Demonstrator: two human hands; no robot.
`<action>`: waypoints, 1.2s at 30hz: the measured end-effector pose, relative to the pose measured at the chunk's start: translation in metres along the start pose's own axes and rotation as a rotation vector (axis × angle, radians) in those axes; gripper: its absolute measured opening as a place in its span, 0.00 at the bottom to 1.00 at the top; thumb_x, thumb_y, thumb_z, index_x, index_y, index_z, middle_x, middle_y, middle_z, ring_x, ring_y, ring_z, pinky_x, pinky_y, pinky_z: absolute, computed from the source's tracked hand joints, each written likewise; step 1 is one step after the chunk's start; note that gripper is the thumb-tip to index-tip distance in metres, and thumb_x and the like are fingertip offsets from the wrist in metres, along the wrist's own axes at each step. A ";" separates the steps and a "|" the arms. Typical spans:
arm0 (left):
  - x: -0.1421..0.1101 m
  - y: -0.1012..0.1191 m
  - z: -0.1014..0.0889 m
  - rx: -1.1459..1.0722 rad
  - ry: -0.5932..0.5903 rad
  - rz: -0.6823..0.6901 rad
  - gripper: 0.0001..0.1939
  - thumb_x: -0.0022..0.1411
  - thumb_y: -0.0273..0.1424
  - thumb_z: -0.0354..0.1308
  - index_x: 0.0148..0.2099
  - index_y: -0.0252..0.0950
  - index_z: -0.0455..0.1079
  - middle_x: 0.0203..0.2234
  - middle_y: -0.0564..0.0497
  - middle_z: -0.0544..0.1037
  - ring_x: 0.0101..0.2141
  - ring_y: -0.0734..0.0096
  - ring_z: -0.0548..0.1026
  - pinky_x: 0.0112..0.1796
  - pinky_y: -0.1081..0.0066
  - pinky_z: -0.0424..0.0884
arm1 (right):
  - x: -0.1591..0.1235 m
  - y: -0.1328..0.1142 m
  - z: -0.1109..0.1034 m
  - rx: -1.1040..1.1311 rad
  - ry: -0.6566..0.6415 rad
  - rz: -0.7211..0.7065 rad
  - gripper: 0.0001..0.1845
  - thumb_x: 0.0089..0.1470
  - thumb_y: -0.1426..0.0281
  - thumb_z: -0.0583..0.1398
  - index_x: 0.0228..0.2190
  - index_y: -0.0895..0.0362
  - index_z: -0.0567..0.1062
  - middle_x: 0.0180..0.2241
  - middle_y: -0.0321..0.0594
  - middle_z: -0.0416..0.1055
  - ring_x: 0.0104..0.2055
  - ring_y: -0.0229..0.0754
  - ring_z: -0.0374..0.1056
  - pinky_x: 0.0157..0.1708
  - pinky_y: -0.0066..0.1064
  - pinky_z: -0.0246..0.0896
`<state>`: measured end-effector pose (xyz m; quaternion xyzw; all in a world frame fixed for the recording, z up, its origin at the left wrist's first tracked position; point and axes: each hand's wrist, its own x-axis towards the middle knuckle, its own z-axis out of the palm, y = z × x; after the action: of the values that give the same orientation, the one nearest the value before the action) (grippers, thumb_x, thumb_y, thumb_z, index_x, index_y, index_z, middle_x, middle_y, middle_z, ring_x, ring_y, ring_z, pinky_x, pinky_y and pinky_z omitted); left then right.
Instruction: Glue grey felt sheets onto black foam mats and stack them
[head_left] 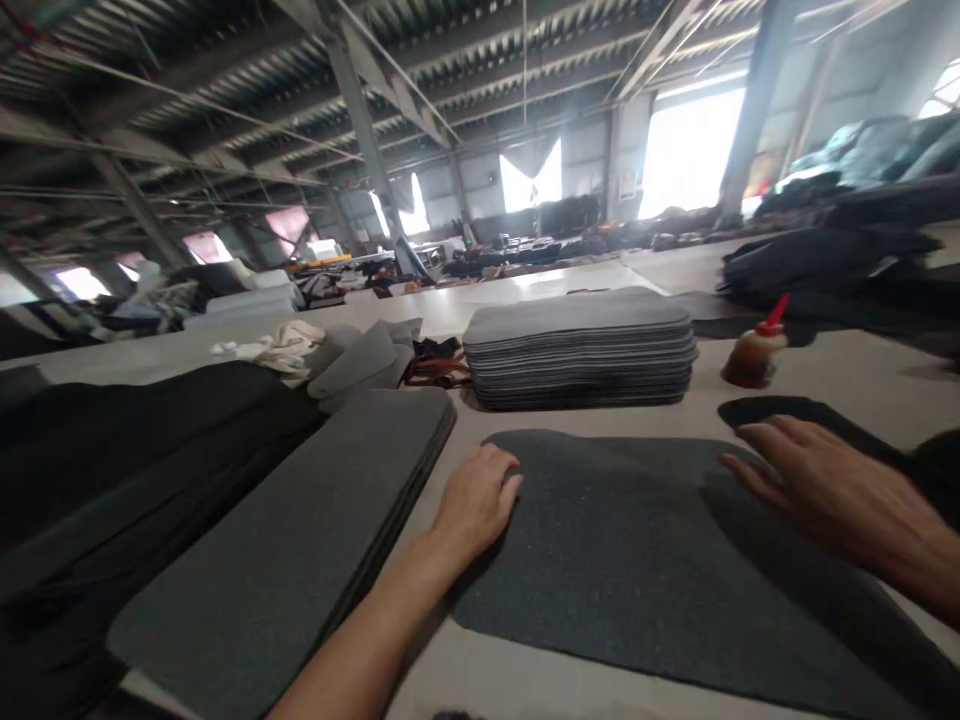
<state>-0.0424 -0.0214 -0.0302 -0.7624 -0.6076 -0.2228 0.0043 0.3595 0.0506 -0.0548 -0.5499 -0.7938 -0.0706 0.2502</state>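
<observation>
A dark grey felt-like sheet (615, 540) with rounded corners lies flat on the pale table in front of me. My left hand (480, 500) rests at its left edge, fingers bent loosely and thumb apart, with nothing visibly gripped. Over the sheet's right side is my right hand (832, 490), fingers stretched out and slightly spread, casting a shadow on the cloth. Whether the right fingertips touch the sheet, I cannot tell. Beyond the sheet stands a neat stack of grey pieces (581, 350). Left of my left arm lies another pile of dark grey pieces (300, 540).
A bottle with a red nozzle (756, 350) stands behind my right hand. Black fabric (135, 450) covers the far left, and more dark cloth (825, 265) is heaped at back right. Grey offcuts (364, 360) and brown straps (439, 372) lie left of the stack.
</observation>
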 end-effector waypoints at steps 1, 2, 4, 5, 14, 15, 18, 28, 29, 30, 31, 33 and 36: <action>0.007 0.005 0.005 -0.009 -0.034 0.062 0.06 0.68 0.30 0.56 0.46 0.39 0.72 0.42 0.48 0.76 0.47 0.60 0.72 0.51 0.63 0.67 | 0.007 -0.018 0.002 -0.036 -0.028 -0.086 0.22 0.62 0.48 0.53 0.43 0.50 0.73 0.46 0.59 0.70 0.47 0.57 0.67 0.47 0.49 0.61; 0.014 0.009 0.011 -0.018 -0.060 0.111 0.07 0.68 0.31 0.55 0.46 0.40 0.72 0.43 0.49 0.77 0.47 0.61 0.72 0.51 0.63 0.67 | 0.012 -0.033 0.006 -0.021 -0.080 -0.141 0.22 0.65 0.50 0.50 0.45 0.50 0.74 0.49 0.57 0.70 0.48 0.54 0.68 0.49 0.46 0.63; 0.022 0.014 0.025 -0.026 -0.088 0.162 0.08 0.69 0.33 0.55 0.49 0.40 0.71 0.45 0.48 0.76 0.49 0.62 0.71 0.52 0.64 0.67 | 0.017 -0.054 0.019 0.021 -0.177 -0.217 0.26 0.68 0.53 0.45 0.50 0.54 0.73 0.53 0.53 0.69 0.52 0.52 0.68 0.55 0.42 0.64; 0.024 0.015 0.032 -0.026 -0.091 0.159 0.10 0.69 0.34 0.56 0.50 0.39 0.70 0.47 0.47 0.75 0.50 0.61 0.71 0.53 0.63 0.67 | 0.017 -0.060 0.026 0.038 -0.214 -0.234 0.28 0.69 0.52 0.44 0.53 0.55 0.73 0.56 0.52 0.68 0.56 0.51 0.66 0.59 0.42 0.62; 0.010 0.009 0.049 -0.001 -0.113 0.022 0.25 0.68 0.45 0.55 0.59 0.34 0.64 0.57 0.40 0.69 0.59 0.50 0.65 0.59 0.50 0.63 | -0.007 -0.055 0.065 -0.190 -0.261 0.042 0.47 0.64 0.41 0.43 0.66 0.65 0.61 0.68 0.55 0.50 0.70 0.68 0.44 0.65 0.60 0.49; 0.010 0.009 0.049 0.005 -0.120 0.016 0.26 0.68 0.45 0.55 0.60 0.34 0.63 0.58 0.39 0.68 0.60 0.49 0.64 0.61 0.48 0.61 | -0.006 -0.054 0.066 -0.204 -0.259 0.061 0.47 0.64 0.41 0.44 0.66 0.66 0.62 0.68 0.56 0.51 0.70 0.68 0.45 0.65 0.59 0.49; 0.010 0.008 0.053 0.012 -0.132 0.000 0.31 0.67 0.48 0.54 0.63 0.32 0.62 0.62 0.37 0.65 0.65 0.45 0.58 0.64 0.45 0.55 | 0.002 -0.040 0.058 -0.180 -0.262 0.078 0.42 0.64 0.45 0.47 0.61 0.66 0.68 0.65 0.60 0.57 0.69 0.64 0.50 0.66 0.53 0.50; 0.012 -0.003 0.066 0.126 -0.099 0.047 0.38 0.67 0.55 0.47 0.66 0.30 0.63 0.65 0.35 0.64 0.66 0.43 0.58 0.63 0.42 0.59 | 0.062 0.045 -0.026 0.280 -0.353 0.494 0.21 0.56 0.62 0.55 0.45 0.61 0.77 0.36 0.46 0.77 0.37 0.48 0.75 0.32 0.32 0.68; 0.012 -0.004 0.067 0.128 -0.090 0.051 0.38 0.67 0.56 0.47 0.65 0.30 0.63 0.65 0.35 0.64 0.66 0.43 0.59 0.63 0.42 0.59 | 0.065 0.045 -0.024 0.296 -0.382 0.491 0.18 0.54 0.63 0.56 0.41 0.60 0.78 0.32 0.44 0.77 0.33 0.46 0.74 0.29 0.30 0.66; 0.012 -0.005 0.068 0.130 -0.084 0.055 0.38 0.67 0.56 0.47 0.65 0.31 0.63 0.64 0.36 0.64 0.65 0.43 0.59 0.63 0.42 0.59 | 0.068 0.044 -0.020 0.307 -0.401 0.477 0.16 0.53 0.64 0.57 0.38 0.60 0.78 0.30 0.42 0.76 0.30 0.44 0.72 0.27 0.29 0.64; 0.012 -0.005 0.068 0.132 -0.081 0.058 0.38 0.67 0.56 0.47 0.65 0.31 0.64 0.64 0.36 0.65 0.65 0.43 0.59 0.63 0.42 0.59 | 0.071 0.041 -0.014 0.323 -0.417 0.452 0.14 0.51 0.65 0.58 0.36 0.60 0.78 0.29 0.41 0.75 0.30 0.43 0.71 0.27 0.28 0.63; 0.012 -0.004 0.067 0.134 -0.091 0.060 0.38 0.67 0.55 0.47 0.65 0.31 0.64 0.64 0.36 0.65 0.65 0.43 0.59 0.63 0.42 0.59 | 0.077 0.031 -0.001 0.361 -0.442 0.386 0.13 0.50 0.64 0.60 0.34 0.58 0.78 0.30 0.40 0.75 0.31 0.42 0.70 0.30 0.29 0.62; 0.013 -0.001 0.064 0.136 -0.126 0.033 0.37 0.67 0.54 0.49 0.66 0.31 0.63 0.65 0.37 0.64 0.66 0.44 0.58 0.63 0.43 0.58 | 0.089 0.010 0.019 0.419 -0.483 0.278 0.13 0.48 0.63 0.62 0.34 0.57 0.79 0.31 0.38 0.76 0.34 0.43 0.71 0.35 0.30 0.62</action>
<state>-0.0199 0.0085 -0.0833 -0.7829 -0.6075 -0.1325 0.0213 0.3383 0.1365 -0.0306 -0.5904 -0.7447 0.2607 0.1697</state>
